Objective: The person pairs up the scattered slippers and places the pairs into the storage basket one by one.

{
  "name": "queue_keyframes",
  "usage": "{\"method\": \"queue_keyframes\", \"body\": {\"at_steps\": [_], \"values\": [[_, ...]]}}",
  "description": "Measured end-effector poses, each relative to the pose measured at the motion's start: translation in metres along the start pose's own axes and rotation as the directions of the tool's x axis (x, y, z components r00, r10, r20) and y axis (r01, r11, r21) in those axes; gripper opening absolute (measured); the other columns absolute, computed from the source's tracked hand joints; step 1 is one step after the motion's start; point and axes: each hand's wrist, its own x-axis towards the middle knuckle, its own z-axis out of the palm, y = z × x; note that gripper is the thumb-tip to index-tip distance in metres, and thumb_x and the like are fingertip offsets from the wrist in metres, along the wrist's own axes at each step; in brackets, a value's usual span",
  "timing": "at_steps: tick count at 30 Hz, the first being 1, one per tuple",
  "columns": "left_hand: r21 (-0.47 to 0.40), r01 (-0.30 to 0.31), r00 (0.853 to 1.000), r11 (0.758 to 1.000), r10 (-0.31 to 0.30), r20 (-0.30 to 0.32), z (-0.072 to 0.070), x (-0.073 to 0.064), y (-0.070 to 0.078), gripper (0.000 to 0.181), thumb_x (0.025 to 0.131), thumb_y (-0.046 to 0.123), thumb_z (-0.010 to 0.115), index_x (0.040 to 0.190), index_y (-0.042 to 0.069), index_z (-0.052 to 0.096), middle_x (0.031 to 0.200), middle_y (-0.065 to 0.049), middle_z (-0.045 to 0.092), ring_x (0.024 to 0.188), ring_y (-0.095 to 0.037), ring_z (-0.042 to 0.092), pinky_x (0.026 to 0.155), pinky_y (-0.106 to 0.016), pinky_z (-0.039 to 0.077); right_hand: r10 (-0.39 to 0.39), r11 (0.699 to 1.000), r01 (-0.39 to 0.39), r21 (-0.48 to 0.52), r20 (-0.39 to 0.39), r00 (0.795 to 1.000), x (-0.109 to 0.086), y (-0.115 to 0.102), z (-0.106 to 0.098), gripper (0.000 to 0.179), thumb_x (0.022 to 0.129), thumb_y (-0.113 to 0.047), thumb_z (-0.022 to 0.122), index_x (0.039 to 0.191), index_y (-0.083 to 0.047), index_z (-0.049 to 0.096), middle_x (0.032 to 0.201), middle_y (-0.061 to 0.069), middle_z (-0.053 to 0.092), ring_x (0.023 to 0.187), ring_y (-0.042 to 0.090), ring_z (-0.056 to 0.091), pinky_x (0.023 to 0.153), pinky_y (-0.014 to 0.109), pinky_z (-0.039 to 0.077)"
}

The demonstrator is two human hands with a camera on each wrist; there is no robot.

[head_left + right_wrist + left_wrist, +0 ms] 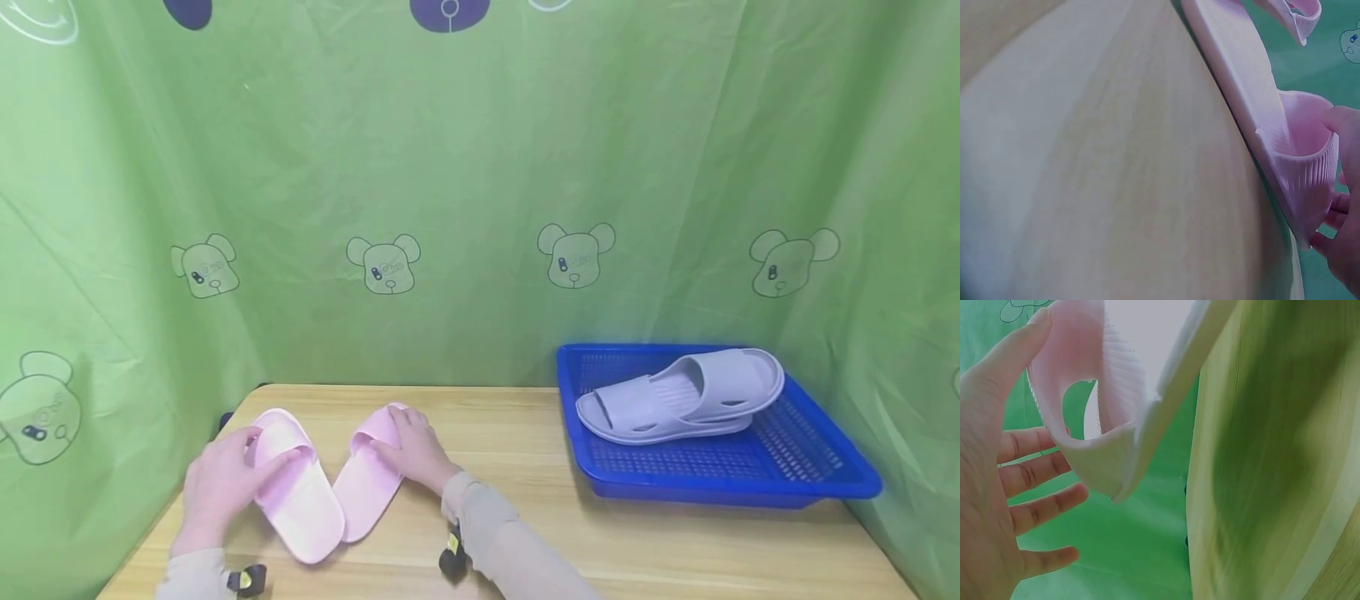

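Observation:
Two pink slippers sit at the left of the table in a V, their heel ends meeting toward me. My left hand (pixel 222 479) holds the left slipper (pixel 309 517) by its strap; in the left wrist view, the thumb (pixel 1038 322) lies on the strap's edge and the other fingers are spread along its far side. With my right hand (pixel 416 450) I grip the right slipper (pixel 367 492) near the toe. The right wrist view shows the thumb at the rim of its ribbed strap (pixel 1304 178), fingers around the outside.
A blue plastic basket (pixel 847 483) stands at the table's right side, holding two grey slippers (pixel 637 404), one partly on top of the other. Green curtain (pixel 480 167) with bear prints encloses the wooden table (pixel 487 417) at the back and sides.

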Motion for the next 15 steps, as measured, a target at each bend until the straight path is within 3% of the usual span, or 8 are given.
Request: {"method": "queue_keyframes", "body": {"at_steps": [8,15], "values": [[-0.009,0.023,0.999,1.0,-0.024,-0.028,-0.002,-0.002,0.004,0.089,0.074,0.075,0.064,0.126,0.002,0.058,0.12,-0.023,0.064,0.105,-0.044,0.057,0.08,-0.061,0.044,0.031,0.999,-0.029,0.033,-0.058,0.998,-0.005,0.001,-0.007,0.08,0.09,-0.054,0.06,0.149,-0.007,0.036,0.152,0.012,0.04,0.139,0.032,0.039,0.114,0.049,0.037],[-0.007,0.039,0.997,0.999,-0.04,-0.059,-0.001,-0.001,0.004,0.091,0.073,0.076,0.064,0.125,0.001,0.058,0.115,-0.023,0.065,0.103,-0.043,0.057,0.078,-0.059,0.045,0.055,0.998,-0.051,0.04,-0.115,0.992,-0.009,0.005,-0.015,0.078,0.089,-0.047,0.064,0.148,-0.005,0.037,0.151,0.014,0.04,0.138,0.033,0.04,0.115,0.049,0.037]]}}
